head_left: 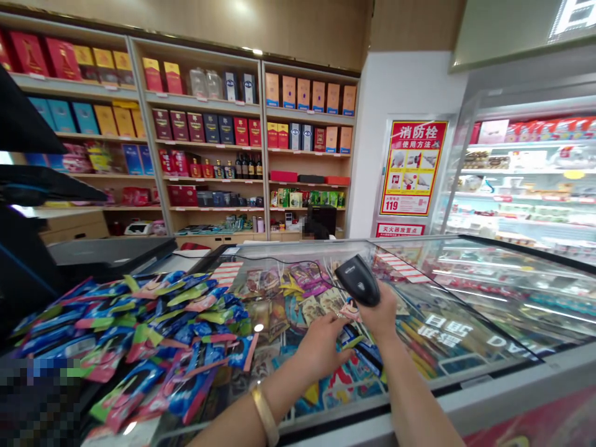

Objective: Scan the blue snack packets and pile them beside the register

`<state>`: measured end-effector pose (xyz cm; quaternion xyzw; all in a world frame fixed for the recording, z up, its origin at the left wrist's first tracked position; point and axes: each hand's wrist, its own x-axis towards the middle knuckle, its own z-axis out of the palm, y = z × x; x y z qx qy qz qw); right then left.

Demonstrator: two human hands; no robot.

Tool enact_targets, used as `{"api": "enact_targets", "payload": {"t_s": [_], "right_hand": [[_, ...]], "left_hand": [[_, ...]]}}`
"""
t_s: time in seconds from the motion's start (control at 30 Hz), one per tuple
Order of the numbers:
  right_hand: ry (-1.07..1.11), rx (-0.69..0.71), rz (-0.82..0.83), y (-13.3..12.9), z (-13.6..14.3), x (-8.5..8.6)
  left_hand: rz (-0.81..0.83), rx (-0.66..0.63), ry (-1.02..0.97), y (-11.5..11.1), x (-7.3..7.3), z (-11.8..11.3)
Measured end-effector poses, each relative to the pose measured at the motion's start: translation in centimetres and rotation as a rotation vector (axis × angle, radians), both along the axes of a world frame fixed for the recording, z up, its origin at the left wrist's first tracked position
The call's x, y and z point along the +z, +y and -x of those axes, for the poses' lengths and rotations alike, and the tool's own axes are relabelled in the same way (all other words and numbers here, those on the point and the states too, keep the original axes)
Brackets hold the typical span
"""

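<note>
My right hand (pixel 380 310) is wrapped round the handle of a black barcode scanner (pixel 357 280), raised over the glass-topped freezer (pixel 470 372). Just below and left of it, my left hand (pixel 321 344) pinches a small blue, green and pink snack packet (pixel 363 351) between thumb and fingers. The scanner's head is above this packet, and part of the packet is hidden by my hands. On the glass to the left lies a large loose pile of similar packets (pixel 186 338). A gold bracelet (pixel 264 413) circles my left wrist.
The scanner's thin black cable (pixel 279 259) runs left across the glass. Dark checkout equipment (pixel 112 256) stands behind the pile. Colourful ice-cream packs (pixel 302 279) show through the freezer lid. Boxed goods fill the back shelves (pixel 205 147), and a lit cooler (pixel 535 186) stands at right.
</note>
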<state>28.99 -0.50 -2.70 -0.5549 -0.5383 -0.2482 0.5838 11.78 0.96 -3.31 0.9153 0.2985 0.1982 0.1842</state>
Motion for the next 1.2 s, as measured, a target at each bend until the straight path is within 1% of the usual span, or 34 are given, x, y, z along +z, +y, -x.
{"api": "enact_targets", "payload": {"t_s": [0.1, 0.3, 0.37, 0.47, 0.53, 0.63, 0.67, 0.7, 0.73, 0.77, 0.9, 0.93, 1.0, 1.07, 1.13, 1.2], "right_hand": [[-0.041, 0.003, 0.028, -0.1, -0.1, -0.1], [-0.112, 0.012, 0.022, 0.0, -0.2, -0.2], [-0.121, 0.018, 0.035, 0.0, -0.2, -0.2], [-0.122, 0.034, 0.047, 0.0, -0.3, -0.2], [-0.129, 0.049, 0.047, 0.0, -0.5, -0.4], [-0.154, 0.056, 0.036, 0.1, -0.6, -0.5], [-0.161, 0.053, 0.032, 0.1, -0.6, -0.6], [-0.169, 0.050, 0.027, 0.0, -0.6, -0.5], [-0.182, 0.050, 0.024, 0.0, -0.6, -0.5], [-0.197, 0.054, 0.026, -0.1, -0.5, -0.4], [-0.298, 0.111, 0.067, -0.4, 0.1, -0.1], [-0.326, 0.126, 0.085, -0.5, 0.3, -0.1], [-0.379, 0.151, 0.120, -0.6, 0.8, 0.0], [-0.430, 0.171, 0.155, -0.8, 1.3, 0.1], [-0.470, 0.195, 0.181, -0.9, 1.9, 0.3], [-0.497, 0.226, 0.197, -1.1, 2.4, 0.6]], "left_hand": [[-0.009, -0.015, 0.012, 0.0, 0.1, 1.1], [-0.087, 0.097, 0.191, 0.2, 1.5, 3.8], [-0.089, 0.130, 0.163, 0.7, 1.8, 5.0], [-0.036, 0.192, -0.012, 1.9, 1.9, 6.4], [0.095, 0.236, -0.200, 2.8, 1.5, 6.9], [0.446, 0.280, -0.487, 3.8, 0.9, 7.3], [0.535, 0.285, -0.554, 4.0, 0.8, 7.4], [0.582, 0.287, -0.599, 4.1, 0.8, 7.6], [0.581, 0.292, -0.632, 4.1, 0.9, 7.7], [0.539, 0.303, -0.657, 4.1, 1.1, 7.9], [0.178, 0.449, -0.761, 4.3, 1.9, 8.5], [0.117, 0.481, -0.777, 4.4, 2.0, 8.6], [0.095, 0.496, -0.792, 4.7, 2.1, 8.9], [0.134, 0.445, -0.777, 4.9, 2.2, 9.1], [0.135, 0.412, -0.729, 5.0, 2.2, 9.2], [0.111, 0.435, -0.675, 4.9, 2.4, 9.4]]}}
